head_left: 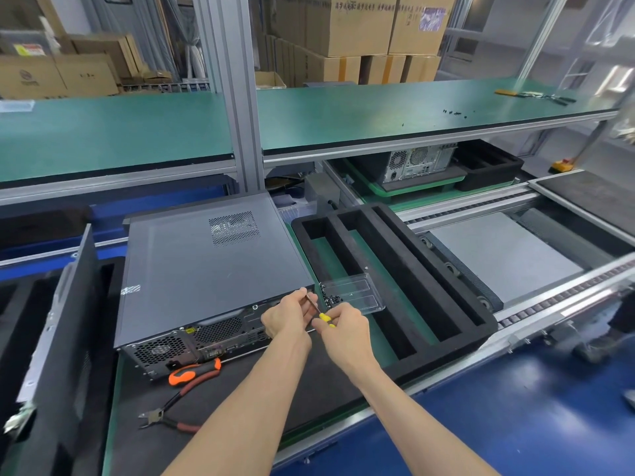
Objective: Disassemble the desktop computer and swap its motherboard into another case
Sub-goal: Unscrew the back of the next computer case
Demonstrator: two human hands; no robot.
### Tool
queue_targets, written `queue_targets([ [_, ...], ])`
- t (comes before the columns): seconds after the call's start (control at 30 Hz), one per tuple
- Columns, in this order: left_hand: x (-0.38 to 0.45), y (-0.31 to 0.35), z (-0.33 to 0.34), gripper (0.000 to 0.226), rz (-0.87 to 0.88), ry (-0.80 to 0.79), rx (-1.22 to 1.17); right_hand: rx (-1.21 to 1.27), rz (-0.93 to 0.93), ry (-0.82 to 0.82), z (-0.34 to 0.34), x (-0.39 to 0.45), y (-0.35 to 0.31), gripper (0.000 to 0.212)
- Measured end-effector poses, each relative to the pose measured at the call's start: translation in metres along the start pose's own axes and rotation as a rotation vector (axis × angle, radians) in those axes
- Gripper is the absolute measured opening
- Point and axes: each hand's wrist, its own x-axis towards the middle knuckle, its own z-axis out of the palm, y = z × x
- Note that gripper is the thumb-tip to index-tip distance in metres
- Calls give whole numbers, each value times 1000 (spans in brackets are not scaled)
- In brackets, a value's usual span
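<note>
- Desktop computer point(213, 269) is seen lying flat at centre left of the frame, cover still on, its rear panel turned toward the lower edge and its long axis running from lower left to upper right.
- A yellow-handled screwdriver point(318, 309) is held just off the case's lower right rear corner, shaft slanting up and left toward the cover edge; whether the tip is seated on a screw cannot be told.
- The shaft is pinched near its tip by the left hand point(287, 317), the nearer one to the case, with curled fingers.
- The handle is gripped by the right hand point(343, 326), fingers closed round it, forearm entering from the lower right.
- A clear tray point(354, 297) holding small dark screws lies just right of the hands.
- Cutters point(171, 415) and orange pliers point(194, 371) lie untouched below the rear panel.
</note>
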Motion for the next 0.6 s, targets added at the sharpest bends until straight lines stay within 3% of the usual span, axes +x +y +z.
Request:
queue_targets([
  [0.27,-4,1,4,4,1,22,-32,-6,15,14,1,2,0,45],
  [0.4,-5,-1,1,7,-31,-41,-74,-40,-66,38,4,-2,3,19],
  [0.53,-2,-1,-5,13,-67,-85,-116,-20,-62,70,9,-3,2,16],
  [0.6,-1,1,-6,13,-77,-102,-126,-76,-53,64,11,-1,3,27],
])
